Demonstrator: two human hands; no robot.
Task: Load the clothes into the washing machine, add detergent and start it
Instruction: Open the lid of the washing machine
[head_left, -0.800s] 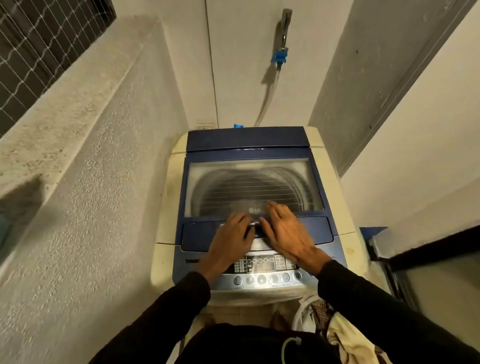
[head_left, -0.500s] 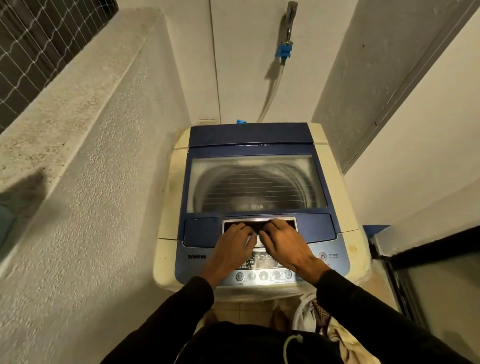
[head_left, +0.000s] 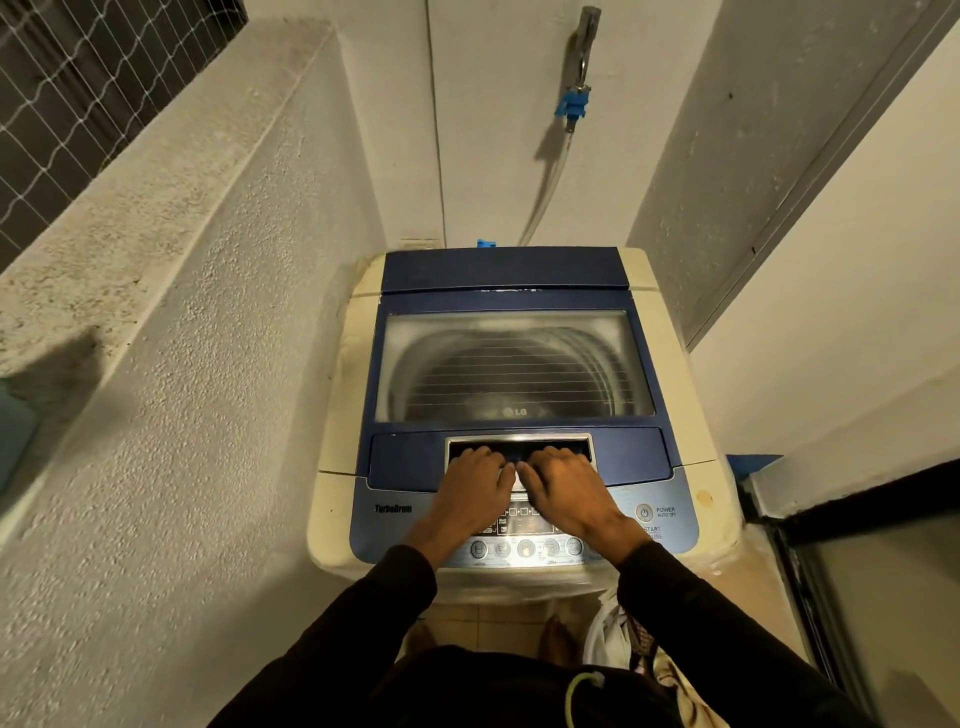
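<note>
- Both hands, left hand (head_left: 475, 480) and right hand (head_left: 563, 483), lie side by side with fingers curled into the lid handle (head_left: 519, 446), grasping it.
- Washing machine (head_left: 511, 405) stands between the walls, its long axis running near to far, control panel (head_left: 524, 540) at the near end.
- Lid (head_left: 514, 364) lies flat, closed.
- Clothes (head_left: 644, 654) sit on the floor, near right.

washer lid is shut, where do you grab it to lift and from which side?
Grip the lid at the recessed handle slot in its front edge, coming from the front with fingers hooked in. The far edge seems hinged, and the glass offers no other hold. The left hand and right hand already have fingers in the slot.
</note>
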